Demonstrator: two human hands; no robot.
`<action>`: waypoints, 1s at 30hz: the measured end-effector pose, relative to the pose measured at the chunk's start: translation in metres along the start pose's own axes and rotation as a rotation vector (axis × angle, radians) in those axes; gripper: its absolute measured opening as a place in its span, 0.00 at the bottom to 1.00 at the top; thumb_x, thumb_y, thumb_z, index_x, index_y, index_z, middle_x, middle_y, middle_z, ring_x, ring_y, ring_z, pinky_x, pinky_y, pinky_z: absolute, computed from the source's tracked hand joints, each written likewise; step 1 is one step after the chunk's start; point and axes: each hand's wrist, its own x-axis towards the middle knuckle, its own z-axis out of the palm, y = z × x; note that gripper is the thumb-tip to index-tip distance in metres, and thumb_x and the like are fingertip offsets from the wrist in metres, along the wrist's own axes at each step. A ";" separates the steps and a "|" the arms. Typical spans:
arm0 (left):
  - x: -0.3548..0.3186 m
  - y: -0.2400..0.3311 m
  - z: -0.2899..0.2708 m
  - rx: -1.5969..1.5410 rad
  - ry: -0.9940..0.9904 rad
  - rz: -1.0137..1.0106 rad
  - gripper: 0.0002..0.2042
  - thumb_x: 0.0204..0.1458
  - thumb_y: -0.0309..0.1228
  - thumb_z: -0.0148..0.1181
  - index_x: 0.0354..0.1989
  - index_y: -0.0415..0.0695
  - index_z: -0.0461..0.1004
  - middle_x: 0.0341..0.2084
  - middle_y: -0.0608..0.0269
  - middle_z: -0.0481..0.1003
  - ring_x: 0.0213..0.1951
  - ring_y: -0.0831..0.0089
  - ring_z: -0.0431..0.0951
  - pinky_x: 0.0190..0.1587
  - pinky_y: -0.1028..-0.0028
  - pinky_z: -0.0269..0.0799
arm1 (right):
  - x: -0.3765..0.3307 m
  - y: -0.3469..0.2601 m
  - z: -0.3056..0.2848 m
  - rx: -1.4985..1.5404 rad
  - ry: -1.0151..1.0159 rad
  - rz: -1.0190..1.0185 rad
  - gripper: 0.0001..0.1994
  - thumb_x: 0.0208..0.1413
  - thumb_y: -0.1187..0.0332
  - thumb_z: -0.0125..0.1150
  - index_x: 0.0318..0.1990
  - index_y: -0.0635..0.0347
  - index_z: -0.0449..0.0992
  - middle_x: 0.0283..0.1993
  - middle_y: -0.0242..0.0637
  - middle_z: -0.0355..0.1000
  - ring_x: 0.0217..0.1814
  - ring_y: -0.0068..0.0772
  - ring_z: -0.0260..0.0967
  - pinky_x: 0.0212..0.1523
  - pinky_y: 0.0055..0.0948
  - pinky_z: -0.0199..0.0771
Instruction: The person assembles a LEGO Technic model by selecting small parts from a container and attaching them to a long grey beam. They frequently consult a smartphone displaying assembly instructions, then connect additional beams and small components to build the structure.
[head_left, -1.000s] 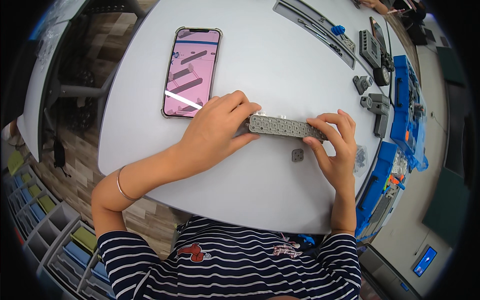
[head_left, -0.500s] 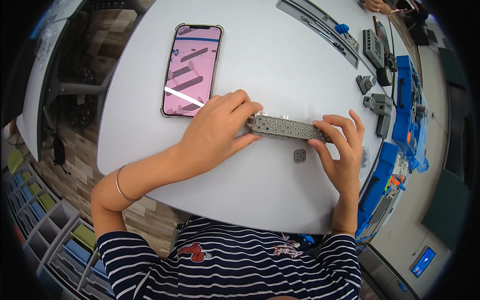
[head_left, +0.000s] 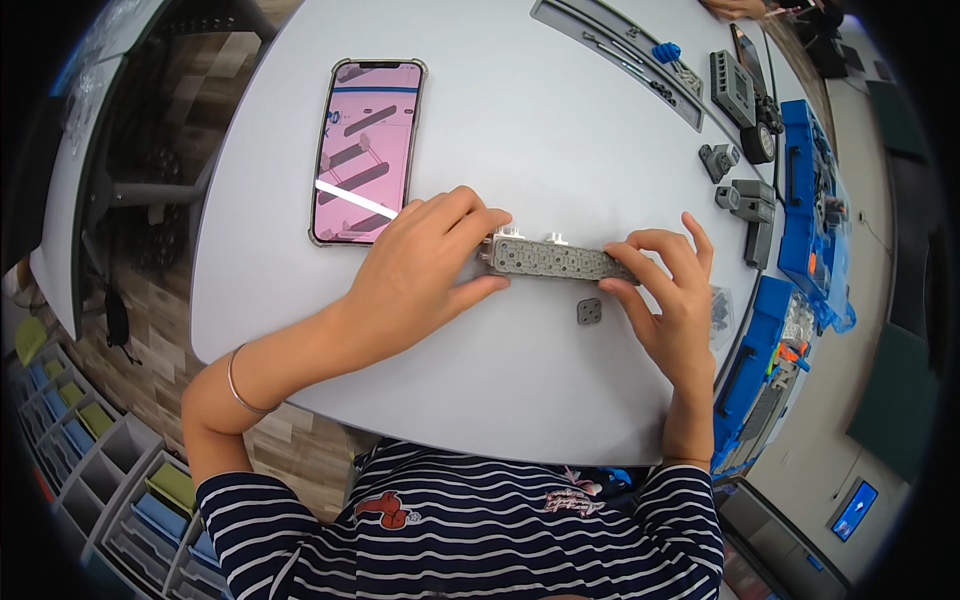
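Observation:
Between my two hands lies a long grey plastic building beam (head_left: 560, 261) with rows of holes, tilted slightly down to the right. White connectors (head_left: 557, 239) stick up along its far edge. My left hand (head_left: 425, 258) pinches the beam's left end between thumb and fingers. At the other end, my right hand (head_left: 668, 275) grips it with thumb and fingertips. A small square grey plate (head_left: 589, 311) with holes rests on the table just below the beam, apart from both hands. Left of the beam, a phone (head_left: 367, 150) showing pink assembly pictures lies flat, partly behind my left hand.
A grey tray (head_left: 690, 117) with rods and small parts lies at the far right. Beside it are a grey controller block (head_left: 733, 88), a wheel (head_left: 758, 144) and motor-like blocks (head_left: 757, 214). Blue bins (head_left: 757, 353) of parts line the right edge. Another person's hand (head_left: 737, 8) shows at the top.
The view has shifted slightly, so most things on the table sit a little further left. Both hands keep their hold on the beam, which looks tipped a little differently.

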 end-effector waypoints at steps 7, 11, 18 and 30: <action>-0.001 0.008 -0.006 -0.134 -0.030 -0.026 0.28 0.52 0.35 0.79 0.57 0.35 0.77 0.44 0.54 0.74 0.42 0.58 0.77 0.45 0.61 0.74 | -0.001 -0.001 0.001 0.009 -0.002 0.010 0.16 0.52 0.65 0.79 0.49 0.54 0.86 0.46 0.30 0.78 0.50 0.32 0.76 0.79 0.58 0.52; 0.001 0.007 -0.004 -0.138 -0.025 -0.056 0.25 0.55 0.35 0.77 0.57 0.36 0.77 0.43 0.55 0.74 0.41 0.60 0.77 0.43 0.63 0.75 | -0.001 0.000 0.000 0.008 0.005 0.013 0.16 0.52 0.65 0.79 0.49 0.55 0.86 0.46 0.31 0.78 0.48 0.31 0.77 0.79 0.58 0.55; 0.002 0.007 -0.004 -0.104 -0.051 -0.100 0.24 0.55 0.31 0.77 0.59 0.42 0.79 0.46 0.61 0.75 0.39 0.70 0.76 0.43 0.72 0.76 | 0.000 0.000 -0.001 0.063 -0.017 0.025 0.17 0.53 0.67 0.78 0.50 0.57 0.85 0.45 0.33 0.77 0.46 0.32 0.78 0.76 0.54 0.59; 0.000 0.007 0.002 0.047 0.198 0.216 0.11 0.49 0.27 0.78 0.40 0.41 0.83 0.42 0.60 0.81 0.37 0.67 0.81 0.34 0.70 0.79 | -0.002 -0.003 0.001 0.112 -0.004 0.066 0.20 0.49 0.71 0.80 0.52 0.56 0.86 0.49 0.34 0.77 0.52 0.40 0.73 0.55 0.38 0.75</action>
